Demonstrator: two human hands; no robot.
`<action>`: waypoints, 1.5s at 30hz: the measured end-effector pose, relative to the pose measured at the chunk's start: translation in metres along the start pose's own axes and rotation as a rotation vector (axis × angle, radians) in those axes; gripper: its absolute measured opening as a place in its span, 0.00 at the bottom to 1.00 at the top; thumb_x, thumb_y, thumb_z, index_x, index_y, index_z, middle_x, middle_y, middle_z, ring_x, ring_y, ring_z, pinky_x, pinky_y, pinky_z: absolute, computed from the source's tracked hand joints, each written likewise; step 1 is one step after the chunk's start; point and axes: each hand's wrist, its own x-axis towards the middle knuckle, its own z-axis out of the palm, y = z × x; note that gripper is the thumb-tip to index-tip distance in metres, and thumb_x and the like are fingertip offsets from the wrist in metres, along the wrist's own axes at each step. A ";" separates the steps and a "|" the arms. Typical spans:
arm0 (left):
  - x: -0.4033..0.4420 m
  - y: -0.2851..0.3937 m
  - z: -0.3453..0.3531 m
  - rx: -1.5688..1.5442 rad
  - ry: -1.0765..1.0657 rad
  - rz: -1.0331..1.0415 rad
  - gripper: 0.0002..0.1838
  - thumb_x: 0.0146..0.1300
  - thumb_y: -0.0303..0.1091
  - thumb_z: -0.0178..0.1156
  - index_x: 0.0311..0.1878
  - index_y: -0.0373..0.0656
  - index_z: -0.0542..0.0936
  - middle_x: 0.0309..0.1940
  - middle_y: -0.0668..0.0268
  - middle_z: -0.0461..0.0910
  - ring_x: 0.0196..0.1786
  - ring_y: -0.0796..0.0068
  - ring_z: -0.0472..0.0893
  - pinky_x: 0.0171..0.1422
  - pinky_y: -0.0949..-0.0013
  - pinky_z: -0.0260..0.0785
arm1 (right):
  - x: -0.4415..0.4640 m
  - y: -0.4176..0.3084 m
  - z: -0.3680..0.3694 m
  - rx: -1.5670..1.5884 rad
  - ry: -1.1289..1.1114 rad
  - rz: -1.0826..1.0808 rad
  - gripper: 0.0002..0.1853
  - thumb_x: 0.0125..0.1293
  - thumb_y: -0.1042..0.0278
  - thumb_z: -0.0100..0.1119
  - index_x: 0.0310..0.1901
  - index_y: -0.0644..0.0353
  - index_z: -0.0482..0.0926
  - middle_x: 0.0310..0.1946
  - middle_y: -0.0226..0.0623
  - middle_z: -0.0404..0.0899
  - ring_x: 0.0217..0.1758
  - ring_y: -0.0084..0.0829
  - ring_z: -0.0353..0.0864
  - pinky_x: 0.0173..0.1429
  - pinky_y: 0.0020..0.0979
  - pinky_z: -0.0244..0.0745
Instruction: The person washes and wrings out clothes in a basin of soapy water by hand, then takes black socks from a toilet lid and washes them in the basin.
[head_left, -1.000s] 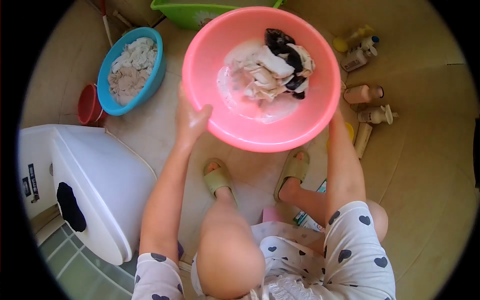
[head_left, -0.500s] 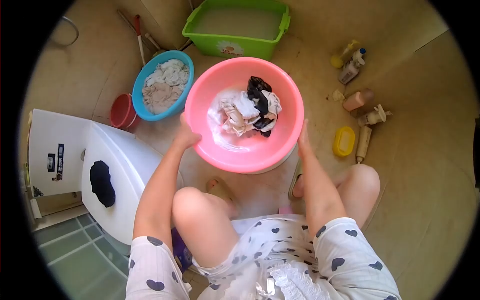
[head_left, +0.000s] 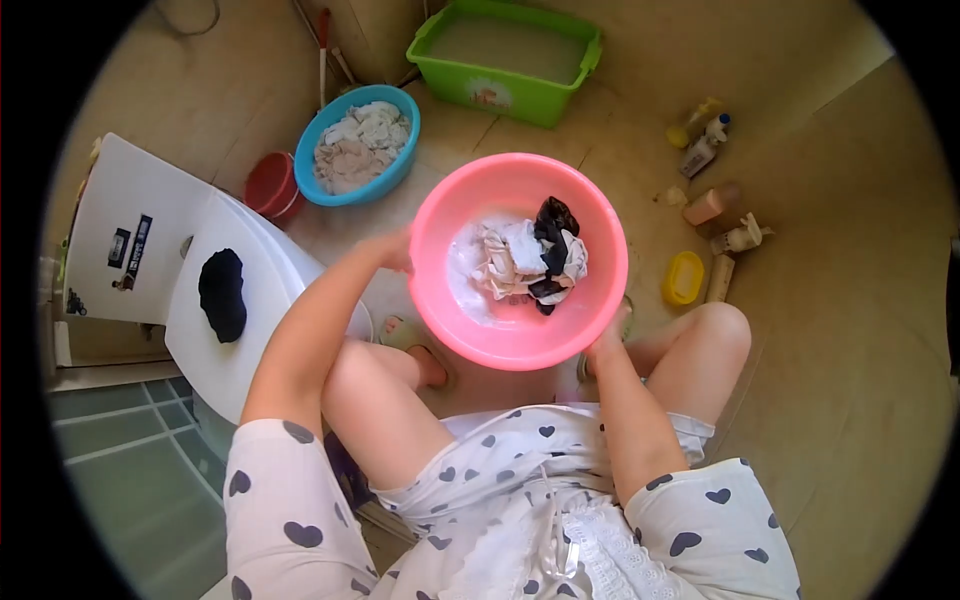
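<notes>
A round pink basin (head_left: 462, 338) is held between my two hands in front of my knees. White and pale garments (head_left: 508, 258) lie in it with a little sudsy water, and a black garment (head_left: 553, 222) is bunched on their right side. My left hand (head_left: 399, 250) grips the basin's left rim, its fingers mostly hidden behind the wall. At the lower right, my right hand (head_left: 608, 338) holds the basin from the side, and its fingertips are out of sight under the rim.
Beyond the basin stand a blue basin (head_left: 408, 165) of wet laundry, a red bucket (head_left: 272, 187) and a green tub (head_left: 490, 95) of cloudy water. A black cloth (head_left: 222, 295) lies on the white appliance at left. Bottles (head_left: 705, 146) and a yellow dish (head_left: 684, 278) line the right wall.
The pink basin has come nearer my body and tilted. My right hand has shifted from its right side to its lower right edge. The camera view has turned slightly.
</notes>
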 end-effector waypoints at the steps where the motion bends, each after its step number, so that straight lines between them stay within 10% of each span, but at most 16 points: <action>1: -0.011 0.015 -0.006 0.171 0.085 -0.004 0.44 0.43 0.31 0.70 0.66 0.40 0.63 0.56 0.52 0.70 0.50 0.61 0.78 0.53 0.58 0.73 | 0.003 -0.005 -0.012 0.108 0.041 -0.003 0.37 0.70 0.36 0.22 0.68 0.57 0.58 0.66 0.39 0.62 0.69 0.39 0.60 0.70 0.36 0.57; 3: -0.040 0.054 -0.016 0.502 0.261 -0.013 0.39 0.46 0.35 0.69 0.64 0.43 0.67 0.54 0.53 0.74 0.51 0.64 0.78 0.55 0.60 0.71 | -0.008 -0.020 -0.014 0.069 0.163 -0.165 0.33 0.70 0.42 0.30 0.67 0.59 0.59 0.65 0.42 0.63 0.67 0.40 0.62 0.69 0.36 0.59; 5: -0.036 0.035 -0.019 0.358 0.717 0.073 0.37 0.48 0.39 0.68 0.64 0.46 0.69 0.55 0.52 0.74 0.51 0.61 0.78 0.58 0.65 0.69 | -0.028 -0.037 0.014 -0.223 0.311 -0.469 0.29 0.68 0.51 0.41 0.66 0.61 0.60 0.63 0.45 0.65 0.65 0.40 0.64 0.67 0.36 0.60; 8: -0.106 0.067 -0.042 -0.267 0.813 0.221 0.32 0.49 0.42 0.66 0.59 0.42 0.73 0.55 0.46 0.73 0.55 0.50 0.75 0.59 0.60 0.68 | -0.083 -0.062 0.095 -0.292 0.342 -0.738 0.25 0.62 0.65 0.50 0.61 0.64 0.66 0.57 0.44 0.70 0.58 0.38 0.69 0.63 0.36 0.63; 14: -0.212 -0.003 0.024 0.143 1.376 0.014 0.25 0.49 0.36 0.64 0.53 0.41 0.76 0.42 0.54 0.76 0.46 0.54 0.77 0.53 0.60 0.70 | -0.178 -0.199 0.100 -0.527 -0.132 -1.086 0.17 0.57 0.70 0.63 0.49 0.59 0.79 0.44 0.33 0.77 0.46 0.27 0.75 0.55 0.25 0.67; 18: -0.269 -0.041 0.155 0.114 1.434 -0.148 0.21 0.45 0.30 0.66 0.46 0.44 0.77 0.41 0.57 0.73 0.44 0.56 0.76 0.50 0.61 0.70 | -0.173 -0.263 -0.001 -1.138 0.386 -1.484 0.08 0.49 0.62 0.66 0.34 0.45 0.85 0.41 0.32 0.78 0.49 0.37 0.71 0.57 0.37 0.66; 20: -0.292 -0.039 0.217 -0.004 1.419 -0.251 0.18 0.43 0.26 0.67 0.41 0.43 0.78 0.37 0.57 0.72 0.43 0.55 0.76 0.47 0.60 0.69 | -0.222 -0.241 -0.024 -1.441 0.585 -1.434 0.10 0.45 0.60 0.67 0.33 0.44 0.84 0.41 0.30 0.77 0.52 0.41 0.69 0.61 0.43 0.62; 31: -0.304 0.019 0.325 -0.486 1.242 -0.097 0.15 0.40 0.29 0.70 0.36 0.43 0.82 0.36 0.69 0.63 0.34 0.76 0.67 0.35 0.75 0.60 | -0.244 -0.159 -0.106 -1.814 -0.051 -0.914 0.16 0.39 0.60 0.71 0.33 0.51 0.84 0.44 0.38 0.70 0.56 0.41 0.64 0.63 0.40 0.59; 45: -0.290 0.043 0.310 -0.323 1.228 0.126 0.07 0.49 0.23 0.62 0.31 0.38 0.75 0.34 0.64 0.63 0.38 0.69 0.68 0.43 0.71 0.62 | -0.272 -0.131 -0.091 -1.752 -0.181 -1.323 0.07 0.41 0.69 0.68 0.24 0.56 0.80 0.32 0.33 0.68 0.44 0.36 0.66 0.51 0.36 0.59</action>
